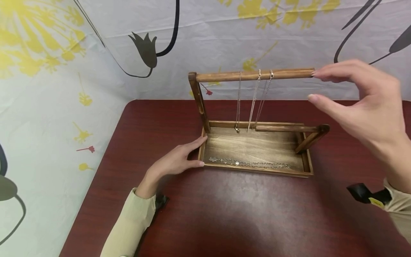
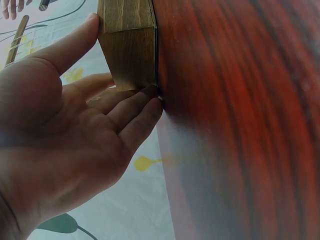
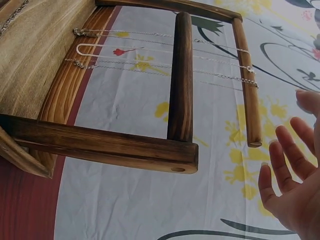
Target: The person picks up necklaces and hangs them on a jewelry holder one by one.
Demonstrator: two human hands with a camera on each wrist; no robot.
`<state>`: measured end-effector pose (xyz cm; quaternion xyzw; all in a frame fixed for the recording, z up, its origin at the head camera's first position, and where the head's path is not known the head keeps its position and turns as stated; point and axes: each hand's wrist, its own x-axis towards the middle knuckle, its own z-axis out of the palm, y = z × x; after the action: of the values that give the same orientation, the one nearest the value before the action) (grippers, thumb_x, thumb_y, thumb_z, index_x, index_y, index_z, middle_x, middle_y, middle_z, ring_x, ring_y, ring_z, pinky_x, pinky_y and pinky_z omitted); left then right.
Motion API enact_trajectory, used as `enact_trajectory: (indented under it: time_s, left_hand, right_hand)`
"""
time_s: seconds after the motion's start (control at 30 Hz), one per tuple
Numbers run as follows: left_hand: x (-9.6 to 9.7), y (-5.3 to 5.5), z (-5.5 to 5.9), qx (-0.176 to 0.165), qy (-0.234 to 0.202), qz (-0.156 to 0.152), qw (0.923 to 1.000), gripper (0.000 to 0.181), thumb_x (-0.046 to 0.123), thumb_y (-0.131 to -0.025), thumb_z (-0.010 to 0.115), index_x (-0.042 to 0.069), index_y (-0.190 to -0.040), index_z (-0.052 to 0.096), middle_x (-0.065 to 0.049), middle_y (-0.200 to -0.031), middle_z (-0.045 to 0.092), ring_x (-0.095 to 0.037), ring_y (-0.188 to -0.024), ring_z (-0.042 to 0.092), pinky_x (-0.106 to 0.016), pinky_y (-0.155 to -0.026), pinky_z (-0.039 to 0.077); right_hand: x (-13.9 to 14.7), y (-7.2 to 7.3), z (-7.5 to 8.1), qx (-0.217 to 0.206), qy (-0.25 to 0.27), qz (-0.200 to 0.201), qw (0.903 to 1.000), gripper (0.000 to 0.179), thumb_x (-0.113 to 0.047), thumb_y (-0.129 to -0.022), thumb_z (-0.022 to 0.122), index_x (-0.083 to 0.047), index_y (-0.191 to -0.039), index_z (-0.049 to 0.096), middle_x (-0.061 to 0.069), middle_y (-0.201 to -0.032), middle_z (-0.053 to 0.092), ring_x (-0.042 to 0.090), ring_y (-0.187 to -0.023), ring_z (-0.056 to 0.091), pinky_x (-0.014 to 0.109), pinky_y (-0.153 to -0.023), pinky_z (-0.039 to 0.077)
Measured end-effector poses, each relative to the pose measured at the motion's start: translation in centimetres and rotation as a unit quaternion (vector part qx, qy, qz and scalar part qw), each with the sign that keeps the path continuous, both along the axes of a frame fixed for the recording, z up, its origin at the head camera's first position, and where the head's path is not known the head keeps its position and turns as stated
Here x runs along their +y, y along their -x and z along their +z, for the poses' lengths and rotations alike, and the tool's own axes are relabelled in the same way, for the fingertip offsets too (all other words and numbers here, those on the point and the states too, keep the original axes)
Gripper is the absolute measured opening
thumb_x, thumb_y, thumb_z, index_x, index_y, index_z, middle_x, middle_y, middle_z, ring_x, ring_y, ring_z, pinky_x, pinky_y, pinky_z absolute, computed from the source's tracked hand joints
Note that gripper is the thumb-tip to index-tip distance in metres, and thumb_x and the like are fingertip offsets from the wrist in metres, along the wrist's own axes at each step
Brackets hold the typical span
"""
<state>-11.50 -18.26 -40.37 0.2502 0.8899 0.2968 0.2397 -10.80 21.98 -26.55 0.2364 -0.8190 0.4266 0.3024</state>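
A wooden jewellery stand with a tray base (image 1: 253,144) sits on the dark red table (image 1: 224,214). Its upper bar (image 1: 253,75) carries three thin chains (image 1: 255,101). Another chain (image 1: 250,164) lies flat in the tray. My left hand (image 1: 174,160) rests with straight fingers against the tray's left end (image 2: 127,50), thumb on one side and fingers at the corner. My right hand (image 1: 363,103) hovers open by the free right end of the upper bar (image 3: 248,85), fingertips close to the tip. A shorter lower bar (image 3: 181,75) stands on the right post.
A floral cloth (image 1: 80,53) covers the wall behind and to the left of the table. The table's left edge (image 1: 96,171) runs close to my left sleeve. A black strap (image 1: 363,192) shows at my right wrist.
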Motion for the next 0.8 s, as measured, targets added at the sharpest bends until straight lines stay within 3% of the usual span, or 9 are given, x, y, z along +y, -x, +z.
enact_trajectory:
  time_s: [0.27, 0.5, 0.8]
  left_hand:
    - [-0.1, 0.0, -0.1, -0.001, -0.004, -0.003, 1.0, 0.085, 0.036, -0.094, 0.069, 0.029, -0.16, 0.017, 0.009, -0.163, 0.018, -0.017, -0.145, 0.03, -0.043, -0.114, 0.033]
    - [-0.2, -0.1, 0.0, 0.0, -0.008, -0.001, 1.0, 0.084, 0.035, -0.095, 0.067, 0.028, -0.161, 0.015, 0.009, -0.162, 0.019, -0.018, -0.144, 0.032, -0.043, -0.113, 0.034]
    - [-0.3, 0.0, -0.1, 0.018, -0.005, 0.006, 0.9998, 0.083, 0.037, -0.095, 0.068, 0.027, -0.16, 0.018, 0.006, -0.161, 0.025, -0.018, -0.143, 0.033, -0.043, -0.113, 0.034]
  right_hand:
    - [0.2, -0.6, -0.3, -0.014, 0.016, -0.001, 0.9998, 0.035, 0.008, -0.07, 0.083, 0.01, -0.103, 0.073, 0.006, -0.102, 0.073, 0.009, -0.097, 0.063, 0.019, -0.09, 0.043]
    - [0.1, -1.7, -0.1, -0.025, -0.006, 0.009, 0.9996, 0.037, 0.011, -0.07, 0.081, 0.01, -0.106, 0.072, 0.009, -0.108, 0.072, 0.01, -0.104, 0.062, 0.021, -0.096, 0.042]
    - [-0.1, -2.9, -0.7, -0.01, 0.015, 0.032, 0.9993, 0.034, 0.007, -0.07, 0.083, 0.011, -0.102, 0.073, 0.02, -0.105, 0.071, 0.015, -0.106, 0.065, 0.025, -0.101, 0.043]
